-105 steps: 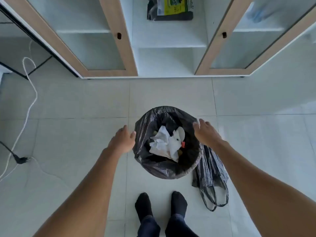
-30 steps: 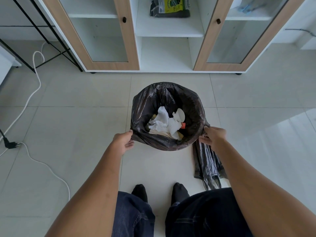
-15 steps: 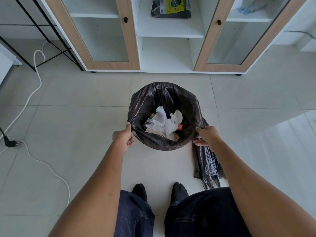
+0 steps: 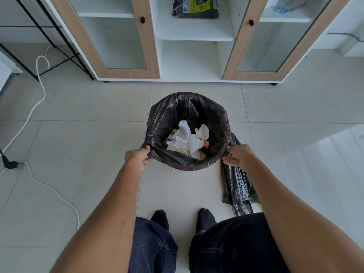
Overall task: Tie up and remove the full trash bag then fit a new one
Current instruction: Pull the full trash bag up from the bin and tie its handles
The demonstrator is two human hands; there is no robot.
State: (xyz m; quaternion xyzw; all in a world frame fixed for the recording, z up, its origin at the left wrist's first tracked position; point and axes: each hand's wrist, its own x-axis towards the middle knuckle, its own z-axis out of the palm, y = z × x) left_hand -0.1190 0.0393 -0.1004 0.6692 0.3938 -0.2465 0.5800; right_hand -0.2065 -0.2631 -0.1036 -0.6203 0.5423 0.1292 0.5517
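Observation:
A black trash bag (image 4: 169, 115) lines a round bin on the tiled floor in front of me, open at the top, with crumpled white paper (image 4: 185, 139) and other rubbish inside. My left hand (image 4: 136, 157) pinches the bag's rim at its left side and pulls a flap outward. My right hand (image 4: 239, 157) pinches the rim at the right side. A second black bag (image 4: 236, 186) lies flat on the floor to the right of the bin, partly under my right forearm.
A white cabinet (image 4: 194, 60) with two wood-framed glass doors stands behind the bin; a pack of bags (image 4: 196, 6) lies on its middle shelf. A white cable with a plug (image 4: 9, 164) trails over the floor at left. My feet in black socks (image 4: 160, 218) stand close to the bin.
Both hands came from the bin's upper rim down to its near sides and took hold of the bag's edge. The left flap is now pulled farther out.

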